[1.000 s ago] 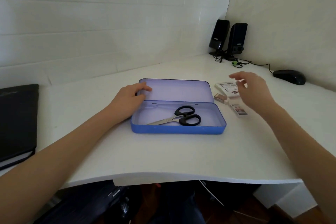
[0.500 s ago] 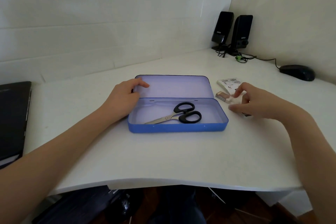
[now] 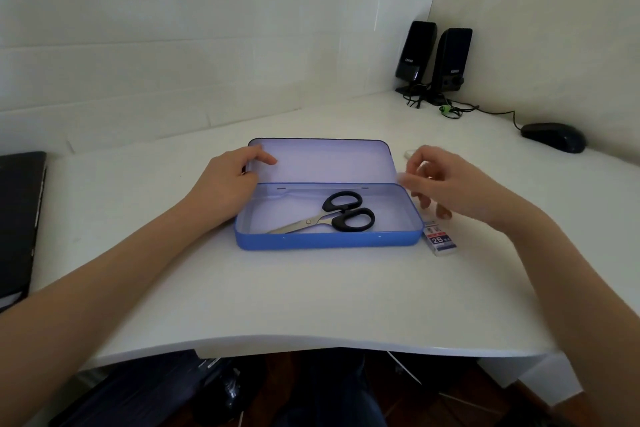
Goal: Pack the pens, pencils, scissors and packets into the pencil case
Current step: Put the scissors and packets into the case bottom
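Observation:
A blue metal pencil case (image 3: 329, 241) lies open in the middle of the white desk, its lid flat behind it. Black-handled scissors (image 3: 332, 217) lie inside the tray. My left hand (image 3: 228, 184) rests on the case's left end, fingers curled over the lid's edge. My right hand (image 3: 457, 184) hovers just right of the case, blurred, with thumb and fingers pinched on a small pale packet (image 3: 402, 179) at the case's right rim. A packet marked 2B (image 3: 439, 240) lies on the desk by the case's front right corner. The corner of another packet (image 3: 408, 151) shows behind my right hand.
Two black speakers (image 3: 433, 59) stand in the back corner with cables (image 3: 450, 110) trailing to a black mouse (image 3: 554, 137) at the right. A black laptop or folder (image 3: 17, 218) lies at the left edge. The desk's curved front edge (image 3: 311, 343) is close to me.
My right hand dropped onto the packets right of the case, pinched a small one and lifted it toward the case's right rim. My left hand stayed on the lid.

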The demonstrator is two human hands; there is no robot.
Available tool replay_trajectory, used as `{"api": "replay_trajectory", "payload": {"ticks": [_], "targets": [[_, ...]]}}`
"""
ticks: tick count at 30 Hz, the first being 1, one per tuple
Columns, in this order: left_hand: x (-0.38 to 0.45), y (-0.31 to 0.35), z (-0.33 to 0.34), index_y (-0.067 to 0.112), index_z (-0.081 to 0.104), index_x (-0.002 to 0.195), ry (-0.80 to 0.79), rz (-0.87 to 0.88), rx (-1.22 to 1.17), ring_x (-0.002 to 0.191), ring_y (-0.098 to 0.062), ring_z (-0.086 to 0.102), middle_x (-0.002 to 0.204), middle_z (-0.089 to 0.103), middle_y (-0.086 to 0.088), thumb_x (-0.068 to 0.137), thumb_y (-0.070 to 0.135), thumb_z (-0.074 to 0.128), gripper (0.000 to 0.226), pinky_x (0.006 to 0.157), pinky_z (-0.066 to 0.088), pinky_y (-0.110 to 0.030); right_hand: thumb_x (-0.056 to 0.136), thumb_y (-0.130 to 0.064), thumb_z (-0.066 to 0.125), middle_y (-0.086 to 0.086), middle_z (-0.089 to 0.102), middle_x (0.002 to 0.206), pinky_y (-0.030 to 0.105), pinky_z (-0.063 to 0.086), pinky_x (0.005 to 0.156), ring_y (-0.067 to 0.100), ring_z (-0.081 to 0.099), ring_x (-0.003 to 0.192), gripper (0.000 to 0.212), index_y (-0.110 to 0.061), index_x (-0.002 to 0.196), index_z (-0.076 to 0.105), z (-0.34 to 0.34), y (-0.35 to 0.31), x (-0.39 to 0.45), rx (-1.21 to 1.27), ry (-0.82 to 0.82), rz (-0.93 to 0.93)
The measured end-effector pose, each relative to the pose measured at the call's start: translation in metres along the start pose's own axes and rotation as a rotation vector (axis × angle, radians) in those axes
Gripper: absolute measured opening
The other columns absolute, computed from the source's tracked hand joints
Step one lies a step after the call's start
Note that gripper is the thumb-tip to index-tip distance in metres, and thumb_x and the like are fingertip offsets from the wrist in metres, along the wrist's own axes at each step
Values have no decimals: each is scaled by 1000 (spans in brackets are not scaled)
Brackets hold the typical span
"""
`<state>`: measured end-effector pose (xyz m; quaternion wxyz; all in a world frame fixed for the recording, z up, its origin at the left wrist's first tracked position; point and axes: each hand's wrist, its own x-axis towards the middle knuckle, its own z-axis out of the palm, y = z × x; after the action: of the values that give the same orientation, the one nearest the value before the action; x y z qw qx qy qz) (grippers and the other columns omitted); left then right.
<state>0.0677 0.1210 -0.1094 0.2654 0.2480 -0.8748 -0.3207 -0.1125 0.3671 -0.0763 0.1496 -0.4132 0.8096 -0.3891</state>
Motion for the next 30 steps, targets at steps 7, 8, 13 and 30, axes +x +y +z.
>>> {"api": "replay_trajectory", "payload": {"ticks": [7, 8, 13, 30], "targets": [[1, -1, -1, 30, 61, 97, -12, 11, 9, 59, -17, 41, 98, 51, -2, 81, -4, 36, 45, 51, 33, -10, 54, -42, 78, -15, 49, 100, 5, 37, 65, -14, 45, 72, 58, -39, 105, 51, -31, 9, -19, -310, -546, 169], [1, -2, 0, 30, 61, 96, -14, 17, 11, 58, -16, 40, 97, 51, -2, 81, -4, 36, 45, 51, 33, -10, 54, -41, 79, -14, 49, 97, 4, 36, 62, -14, 43, 68, 58, -38, 104, 50, -29, 9, -18, -330, -532, 155], [3, -3, 0, 31, 61, 95, -19, 8, 18, 61, -18, 41, 97, 53, -4, 81, -4, 36, 45, 51, 33, -10, 64, -36, 83, 0, 60, 101, 24, 46, 73, 10, 53, 77, 44, -35, 97, 55, -21, 11, -13, -309, -313, 67], [4, -3, -1, 28, 62, 99, 1, 10, 22, 80, -24, 53, 101, 51, 0, 82, -4, 35, 45, 53, 34, -6, 77, -37, 71, -17, 55, 103, 6, 33, 71, -6, 46, 95, 16, -39, 93, 68, 6, 2, -3, -301, -145, -213]]}}
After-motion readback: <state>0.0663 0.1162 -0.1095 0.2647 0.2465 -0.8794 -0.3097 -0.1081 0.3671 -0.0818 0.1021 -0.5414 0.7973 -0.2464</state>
